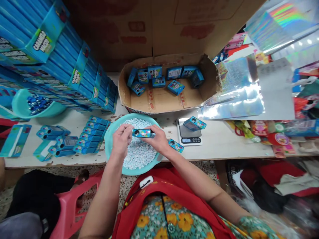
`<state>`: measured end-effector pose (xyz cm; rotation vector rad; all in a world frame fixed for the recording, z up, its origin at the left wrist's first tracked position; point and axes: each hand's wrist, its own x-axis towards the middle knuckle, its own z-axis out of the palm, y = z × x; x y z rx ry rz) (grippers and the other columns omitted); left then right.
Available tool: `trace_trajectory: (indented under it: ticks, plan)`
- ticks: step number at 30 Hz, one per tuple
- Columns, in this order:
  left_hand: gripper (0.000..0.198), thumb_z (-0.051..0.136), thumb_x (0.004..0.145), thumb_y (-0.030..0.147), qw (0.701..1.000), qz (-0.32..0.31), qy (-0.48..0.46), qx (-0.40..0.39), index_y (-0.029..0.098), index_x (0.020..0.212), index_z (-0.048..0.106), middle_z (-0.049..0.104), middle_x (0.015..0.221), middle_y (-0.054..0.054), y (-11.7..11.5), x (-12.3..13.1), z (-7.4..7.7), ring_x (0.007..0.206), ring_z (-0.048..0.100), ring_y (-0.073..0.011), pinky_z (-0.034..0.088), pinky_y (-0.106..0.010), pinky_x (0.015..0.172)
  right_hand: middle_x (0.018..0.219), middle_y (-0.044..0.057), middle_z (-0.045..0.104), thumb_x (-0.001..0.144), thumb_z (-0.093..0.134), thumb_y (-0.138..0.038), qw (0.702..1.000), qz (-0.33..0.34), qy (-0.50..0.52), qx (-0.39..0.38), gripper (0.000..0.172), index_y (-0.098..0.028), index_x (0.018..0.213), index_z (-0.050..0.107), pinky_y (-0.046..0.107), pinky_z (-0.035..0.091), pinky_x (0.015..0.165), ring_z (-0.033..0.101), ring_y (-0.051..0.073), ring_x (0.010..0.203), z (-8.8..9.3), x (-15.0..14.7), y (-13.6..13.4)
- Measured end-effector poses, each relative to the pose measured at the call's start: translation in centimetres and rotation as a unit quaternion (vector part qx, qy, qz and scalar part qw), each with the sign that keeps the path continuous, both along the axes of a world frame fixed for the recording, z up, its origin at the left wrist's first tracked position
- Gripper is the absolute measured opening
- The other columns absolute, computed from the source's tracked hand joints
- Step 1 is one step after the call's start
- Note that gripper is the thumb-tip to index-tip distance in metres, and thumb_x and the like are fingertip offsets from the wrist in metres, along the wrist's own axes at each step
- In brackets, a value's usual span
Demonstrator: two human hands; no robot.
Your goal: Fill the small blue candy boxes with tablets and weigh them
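My right hand point(157, 137) grips a small blue candy box point(141, 133) by its right end, with a round dark hole showing on the box's upper side. Close to the box's left end, my left hand point(121, 138) is closed in a pinch, and whatever its fingers may hold is too small to make out. Both hands are over a turquoise bowl point(108, 146) filled with small pale candies point(139, 156). To the right, another blue box point(194, 123) rests on a digital scale point(189, 133). A further blue box point(175, 145) lies between the bowl and the scale.
Behind the bowl stands a cut-down cardboard box point(164, 101) with several blue boxes inside. Stacked blue packs point(74, 73) rise at the left, near a bowl of blue caps point(38, 103). Shiny sheets point(234, 89) lie right. A person's dark-clothed leg point(35, 196) shows lower left.
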<state>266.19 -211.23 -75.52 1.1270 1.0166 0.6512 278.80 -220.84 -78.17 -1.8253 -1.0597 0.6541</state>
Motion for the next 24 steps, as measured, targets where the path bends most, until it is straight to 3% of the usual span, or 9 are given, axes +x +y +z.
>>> trace_trajectory:
  ticks: [3, 6, 9, 13, 18, 20, 24]
  plan:
    - [0.02, 0.065, 0.078, 0.036, 0.985, -0.127, 0.092, 0.077, 0.017, 0.073, 0.064, 0.052, 0.061, 0.003, -0.5, -0.1, -0.4, 0.052, 0.04, -0.0074, 0.032, -0.02, 0.049, 0.092, 0.004, 0.064, 0.069, 0.071, -0.018, 0.997, 0.018, -0.073, -0.005, 0.027, -0.02, 0.095, 0.065, 0.034, 0.046, 0.083, 0.059, 0.021, 0.09, 0.6, 0.1, -0.1]
    - [0.018, 0.065, 0.078, 0.035, 0.968, -0.143, 0.151, 0.144, 0.017, 0.075, 0.064, 0.059, 0.071, 0.002, -0.8, -0.1, -0.9, 0.062, 0.045, -0.0095, 0.036, -0.022, 0.06, 0.093, 0.005, 0.064, 0.07, 0.068, -0.016, 0.993, 0.044, -0.113, 0.003, 0.026, -0.02, 0.095, 0.064, 0.034, 0.046, 0.083, 0.058, 0.022, 0.092, 1.2, 0.3, -0.3]
    - [0.019, 0.064, 0.079, 0.036, 0.961, -0.168, 0.164, 0.144, 0.017, 0.076, 0.063, 0.056, 0.069, 0.002, -0.6, -0.4, -0.9, 0.062, 0.043, -0.01, 0.034, -0.023, 0.06, 0.094, 0.004, 0.064, 0.071, 0.07, -0.019, 0.995, 0.041, -0.09, 0.002, 0.026, -0.021, 0.096, 0.064, 0.034, 0.046, 0.083, 0.059, 0.022, 0.092, 1.3, 0.6, -0.8]
    - [0.021, 0.062, 0.081, 0.038, 0.935, -0.291, 0.16, 0.122, 0.021, 0.092, 0.067, 0.05, 0.065, 0.003, 0.2, -1.0, 0.1, 0.062, 0.042, -0.0108, 0.032, -0.024, 0.06, 0.094, 0.004, 0.064, 0.069, 0.073, -0.019, 0.998, 0.041, -0.037, 0.006, 0.028, -0.02, 0.096, 0.065, 0.034, 0.047, 0.083, 0.06, 0.021, 0.091, 0.8, 1.0, -1.3]
    - [0.033, 0.064, 0.08, 0.039, 0.923, -0.313, 0.181, 0.134, 0.025, 0.109, 0.061, 0.045, 0.065, 0.005, 0.7, -1.2, 1.6, 0.059, 0.042, -0.011, 0.032, -0.024, 0.058, 0.091, 0.002, 0.063, 0.069, 0.074, -0.022, 0.999, 0.024, 0.026, 0.029, 0.028, -0.021, 0.095, 0.065, 0.032, 0.047, 0.081, 0.06, 0.019, 0.089, 0.3, 0.9, -1.4]
    - [0.028, 0.062, 0.081, 0.039, 0.903, -0.329, 0.217, 0.17, 0.025, 0.106, 0.063, 0.049, 0.067, 0.004, 0.7, -1.0, 2.0, 0.062, 0.045, -0.0123, 0.034, -0.025, 0.061, 0.091, 0.002, 0.063, 0.068, 0.075, -0.022, 0.999, 0.019, 0.035, 0.03, 0.029, -0.021, 0.096, 0.066, 0.032, 0.047, 0.082, 0.06, 0.019, 0.089, 0.2, 0.8, -1.3]
    - [0.019, 0.057, 0.083, 0.039, 0.835, -0.377, 0.288, 0.277, 0.023, 0.089, 0.067, 0.062, 0.088, -0.001, 0.9, -0.3, 2.3, 0.081, 0.055, -0.0173, 0.039, -0.029, 0.077, 0.093, 0.002, 0.064, 0.065, 0.079, -0.021, 0.998, 0.01, 0.042, 0.034, 0.034, -0.02, 0.097, 0.066, 0.031, 0.047, 0.085, 0.06, 0.019, 0.092, -0.1, 1.0, -1.2]
